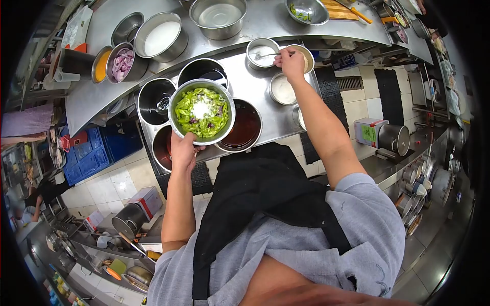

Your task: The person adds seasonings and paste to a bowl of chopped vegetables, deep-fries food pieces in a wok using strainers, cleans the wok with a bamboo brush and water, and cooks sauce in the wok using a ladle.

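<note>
My left hand (185,151) grips the near rim of a metal bowl (230,125), fingers below and thumb on top. In the bowl lie cut green peppers (209,128) with a few purple bits and a heap of white powder (202,108) in the middle. The bowl is over several round pots of dark liquid. My right hand (291,64) is closed on the handle of a spoon (269,54), whose end is over a small pot of white powder (262,59). Partly behind that hand is a pot with beige contents (308,60). Nearer stands another pot of white powder (284,90).
Dark-liquid pots (154,101) stand on the steel cart (245,69). Along the back counter (270,31) are a bowl of chopped onion (121,65), a pot of white contents (161,38), a pot of clear liquid (219,15) and a wooden board (343,10). A blue crate (104,150) sits left.
</note>
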`<state>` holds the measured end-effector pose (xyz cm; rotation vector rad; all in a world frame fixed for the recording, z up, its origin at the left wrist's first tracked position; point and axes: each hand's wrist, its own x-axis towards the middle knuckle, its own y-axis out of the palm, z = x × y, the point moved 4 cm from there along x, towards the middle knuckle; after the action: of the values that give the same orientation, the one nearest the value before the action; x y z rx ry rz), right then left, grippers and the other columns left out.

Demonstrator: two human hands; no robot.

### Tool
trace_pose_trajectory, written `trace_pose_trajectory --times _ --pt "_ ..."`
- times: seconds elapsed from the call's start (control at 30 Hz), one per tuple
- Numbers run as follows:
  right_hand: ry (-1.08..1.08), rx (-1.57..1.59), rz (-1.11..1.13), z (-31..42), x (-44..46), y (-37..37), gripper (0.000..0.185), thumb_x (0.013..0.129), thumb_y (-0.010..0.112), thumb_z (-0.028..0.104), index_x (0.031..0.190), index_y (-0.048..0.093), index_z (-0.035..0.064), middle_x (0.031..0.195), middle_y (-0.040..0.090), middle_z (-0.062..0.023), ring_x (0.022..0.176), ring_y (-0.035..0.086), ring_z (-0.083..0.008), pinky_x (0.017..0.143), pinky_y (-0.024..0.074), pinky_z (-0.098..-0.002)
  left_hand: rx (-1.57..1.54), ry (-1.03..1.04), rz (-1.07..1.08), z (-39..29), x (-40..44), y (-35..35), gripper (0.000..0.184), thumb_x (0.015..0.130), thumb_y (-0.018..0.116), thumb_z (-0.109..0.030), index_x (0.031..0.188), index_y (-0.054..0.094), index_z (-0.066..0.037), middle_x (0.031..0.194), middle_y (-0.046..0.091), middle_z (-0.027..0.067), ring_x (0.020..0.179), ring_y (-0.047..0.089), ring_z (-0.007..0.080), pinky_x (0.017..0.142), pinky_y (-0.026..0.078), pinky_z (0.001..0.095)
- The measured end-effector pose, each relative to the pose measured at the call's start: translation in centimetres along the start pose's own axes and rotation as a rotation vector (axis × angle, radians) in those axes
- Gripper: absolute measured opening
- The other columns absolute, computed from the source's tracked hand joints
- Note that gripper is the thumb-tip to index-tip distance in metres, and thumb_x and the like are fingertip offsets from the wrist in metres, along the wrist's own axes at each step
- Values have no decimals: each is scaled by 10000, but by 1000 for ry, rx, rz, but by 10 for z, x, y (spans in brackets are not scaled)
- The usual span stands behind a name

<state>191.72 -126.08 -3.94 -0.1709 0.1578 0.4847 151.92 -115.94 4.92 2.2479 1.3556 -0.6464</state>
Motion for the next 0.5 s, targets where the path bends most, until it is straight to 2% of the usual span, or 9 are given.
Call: trace_pose_trajectory --times 0.13,0.4,0.5 --pt "77 201 -44 -18 -1 -19 182 955 534 96 965 611 -69 771 681 -149 604 673 -181 541 552 -272 2 -7 -23 -3 -4 -2 489 798 459 50 1282 410 -1 1007 630 148 660 668 215 471 560 298" --pt "41 385 -113 46 -51 -62 159 944 570 84 949 600 -72 773 673 -152 601 662 -198 539 530 -268 39 -1 13 -16 12 19 470 798 449 53 1262 438 -19 1005 637 142 710 675 209 499 553 300" --pt "-28 392 -89 69 -64 -71 155 942 577 83 958 611 -67 785 668 -148 629 669 -199 555 531 -265 66 14 55 -14 29 31 520 838 443 39 1345 399 -65 1133 621 138 787 689 209 526 572 291"
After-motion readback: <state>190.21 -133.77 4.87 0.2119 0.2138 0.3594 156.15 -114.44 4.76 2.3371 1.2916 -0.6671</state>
